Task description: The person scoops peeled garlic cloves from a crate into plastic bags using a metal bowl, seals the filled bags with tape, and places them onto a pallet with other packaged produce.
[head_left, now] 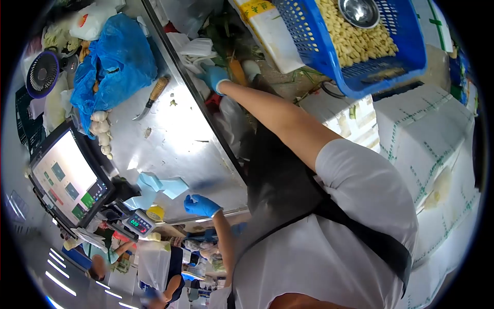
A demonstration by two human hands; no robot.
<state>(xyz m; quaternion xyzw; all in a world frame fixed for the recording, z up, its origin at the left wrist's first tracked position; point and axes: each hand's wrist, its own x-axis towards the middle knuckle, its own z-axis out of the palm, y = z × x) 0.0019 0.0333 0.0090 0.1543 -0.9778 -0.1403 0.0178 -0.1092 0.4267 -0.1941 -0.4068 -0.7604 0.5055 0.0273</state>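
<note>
In a cramped, brightly lit workroom, around a metal counter (180, 139) with a dark rim along the near edge. Nearest, by the near-left corner: the left grip (202, 206), blue-gloved, half-curled, with nothing showing in it; impossible to tell whether closed on anything underneath. Just outside the near edge, toward its right end: the right grip (212, 78), gloved too, at the end of an outstretched arm. Just past these fingers, farther right along the same rim and also outside it: a white bundle (193, 49), far nearer to the right grip than to the left. Long axis hard to read amid the folds. Touching, grasping or merely hovering: cannot tell, with fingertips hidden by the glove's back. Off to the right, away from the near edge, a blue basket (303, 31) of pale cloves (355, 46), cut off by the frame. By the left edge, pale-blue sheets (174, 187). Farther in, a curved knife (157, 91); then garlic bulbs (103, 134), a blue plastic bag (126, 51) with contents mostly hidden, and a screen (69, 172) too washed out to read.
</note>
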